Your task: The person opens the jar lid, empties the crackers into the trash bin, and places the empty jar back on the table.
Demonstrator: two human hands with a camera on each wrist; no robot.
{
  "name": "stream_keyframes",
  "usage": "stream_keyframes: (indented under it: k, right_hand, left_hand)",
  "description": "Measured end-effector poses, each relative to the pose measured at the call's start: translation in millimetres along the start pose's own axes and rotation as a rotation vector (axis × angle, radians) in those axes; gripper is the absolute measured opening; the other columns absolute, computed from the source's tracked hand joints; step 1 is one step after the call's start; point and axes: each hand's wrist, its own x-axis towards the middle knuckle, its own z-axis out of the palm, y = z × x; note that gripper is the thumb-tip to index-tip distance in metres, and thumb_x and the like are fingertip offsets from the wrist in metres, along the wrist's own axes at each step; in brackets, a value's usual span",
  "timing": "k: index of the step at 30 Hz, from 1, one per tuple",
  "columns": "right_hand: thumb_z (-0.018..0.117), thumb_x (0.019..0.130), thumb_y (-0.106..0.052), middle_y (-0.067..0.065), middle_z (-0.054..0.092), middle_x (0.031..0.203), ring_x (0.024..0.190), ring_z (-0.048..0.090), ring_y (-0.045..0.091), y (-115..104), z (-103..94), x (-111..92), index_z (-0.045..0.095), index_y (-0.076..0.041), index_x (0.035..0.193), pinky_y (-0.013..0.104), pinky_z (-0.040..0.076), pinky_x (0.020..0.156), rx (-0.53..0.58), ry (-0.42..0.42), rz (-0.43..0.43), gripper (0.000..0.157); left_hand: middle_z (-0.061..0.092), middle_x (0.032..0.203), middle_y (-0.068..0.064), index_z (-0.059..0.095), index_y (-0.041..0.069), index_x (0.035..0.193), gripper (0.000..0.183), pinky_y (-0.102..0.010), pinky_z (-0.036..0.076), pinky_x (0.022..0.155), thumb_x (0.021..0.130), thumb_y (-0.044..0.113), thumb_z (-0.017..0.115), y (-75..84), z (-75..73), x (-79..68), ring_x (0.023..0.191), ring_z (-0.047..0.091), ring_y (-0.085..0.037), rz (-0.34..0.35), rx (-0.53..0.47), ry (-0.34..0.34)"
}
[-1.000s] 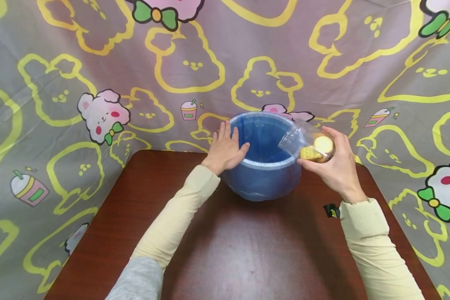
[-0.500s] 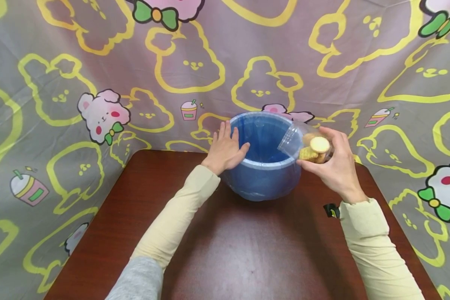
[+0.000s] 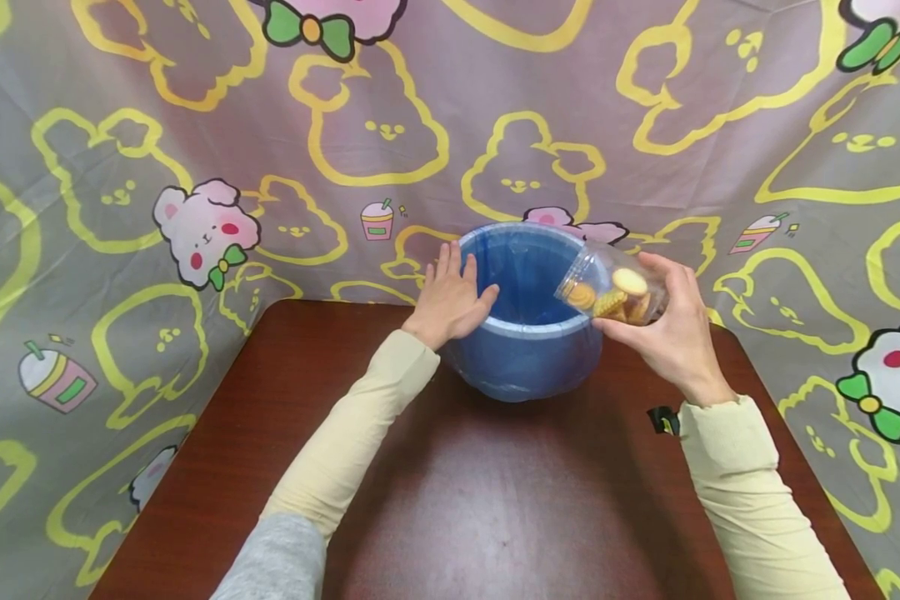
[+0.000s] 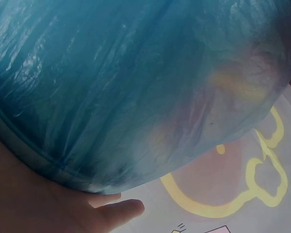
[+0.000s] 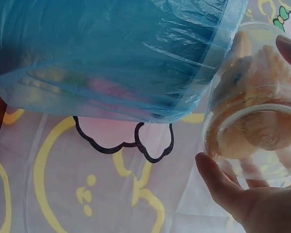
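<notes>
One hand, your left (image 3: 450,304), rests with straight, spread fingers on the left rim of the bin (image 3: 525,362), likely to keep it from shifting. The bin stands near the far edge of the desk (image 3: 435,500). Over its right rim leans the jar (image 3: 596,262), tilted mouth-end low, apparently so the biscuits (image 3: 630,282) slide towards the mouth. Your right hand (image 3: 671,333) grips it, fingers curled round the base end. Towards the desk's right edge lies a black scrap (image 3: 662,419).
</notes>
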Motion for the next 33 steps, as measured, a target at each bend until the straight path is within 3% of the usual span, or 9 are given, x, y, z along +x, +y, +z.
stream_keyframes:
  k: [8, 13, 15, 18, 20, 25, 29, 33]
  right_hand:
    - [0.091, 0.064, -0.027, 0.012, 0.043, 0.139, 0.109, 0.047, 0.027, -2.1, -0.5, 0.1, 0.038, -0.014, 0.145, 0.021, 0.038, 0.081, -0.01, -0.027, 0.063, 0.098]
    - [0.092, 0.062, -0.024, 0.013, 0.044, 0.136, 0.12, 0.045, 0.026, -2.7, -0.1, 1.2, 0.041, -0.015, 0.143, 0.042, 0.048, 0.099, -0.003, -0.034, 0.045, 0.096]
    - [0.092, 0.061, -0.022, 0.013, 0.046, 0.134, 0.119, 0.044, 0.024, -2.5, 0.2, 1.3, 0.042, -0.014, 0.142, 0.038, 0.048, 0.099, -0.002, -0.03, 0.024, 0.096]
    - [0.093, 0.059, -0.021, 0.013, 0.049, 0.131, 0.113, 0.047, 0.024, -1.9, 0.5, 1.0, 0.044, -0.015, 0.141, 0.019, 0.043, 0.088, -0.016, -0.02, -0.013, 0.095]
    - [0.093, 0.059, -0.021, 0.014, 0.05, 0.129, 0.11, 0.047, 0.023, -1.6, 0.8, 0.7, 0.046, -0.016, 0.14, 0.014, 0.036, 0.079, -0.025, -0.015, -0.042, 0.095]
    - [0.093, 0.06, -0.02, 0.012, 0.048, 0.13, 0.111, 0.045, 0.018, -1.6, 2.2, 0.5, 0.046, -0.018, 0.141, 0.0, 0.036, 0.075, -0.023, -0.031, -0.075, 0.095]
    - [0.092, 0.06, -0.017, 0.012, 0.045, 0.133, 0.116, 0.043, 0.019, -1.7, 3.5, 0.9, 0.044, -0.016, 0.142, -0.003, 0.035, 0.076, -0.019, -0.039, -0.097, 0.095]
    - [0.092, 0.06, -0.013, 0.014, 0.042, 0.137, 0.121, 0.042, 0.022, -2.2, 4.4, 1.9, 0.044, -0.015, 0.141, 0.004, 0.035, 0.079, -0.024, -0.024, -0.125, 0.094]
  left_hand:
    - [-0.002, 0.163, -0.018, 0.015, 0.006, 0.155, 0.076, -0.051, 0.006, 0.121, 0.099, 0.057, 0.024, -0.7, 0.1, 0.1, 0.151, -0.006, -0.034, 0.004, 0.003, 0.006]
    - [-0.003, 0.163, -0.018, 0.015, 0.006, 0.155, 0.076, -0.051, 0.007, 0.121, 0.099, 0.057, 0.024, -1.2, 0.3, 0.6, 0.151, -0.006, -0.034, 0.007, 0.001, 0.007]
    - [-0.003, 0.163, -0.018, 0.015, 0.006, 0.155, 0.076, -0.051, 0.008, 0.121, 0.099, 0.057, 0.024, -1.1, 0.4, 0.8, 0.151, -0.006, -0.034, 0.007, 0.005, 0.009]
    - [-0.003, 0.163, -0.018, 0.015, 0.006, 0.155, 0.076, -0.051, 0.008, 0.121, 0.099, 0.057, 0.024, -1.2, 0.9, 1.0, 0.151, -0.005, -0.034, 0.007, 0.009, 0.014]
    - [-0.002, 0.163, -0.018, 0.016, 0.006, 0.155, 0.076, -0.051, 0.008, 0.121, 0.099, 0.057, 0.025, -1.1, 1.0, 0.9, 0.151, -0.006, -0.034, 0.006, 0.005, 0.015]
    - [-0.003, 0.163, -0.017, 0.014, 0.007, 0.155, 0.076, -0.05, 0.005, 0.121, 0.099, 0.057, 0.025, -1.1, 0.5, 0.7, 0.15, -0.01, -0.032, 0.001, -0.013, 0.005]
    - [-0.004, 0.163, -0.017, 0.014, 0.007, 0.155, 0.076, -0.05, 0.004, 0.122, 0.099, 0.057, 0.024, -1.2, 0.0, 0.5, 0.15, -0.01, -0.032, 0.0, -0.013, 0.0]
    - [-0.004, 0.163, -0.017, 0.015, 0.007, 0.155, 0.076, -0.05, 0.003, 0.122, 0.099, 0.057, 0.024, -1.2, 0.1, 0.5, 0.15, -0.009, -0.032, 0.002, -0.018, 0.004]
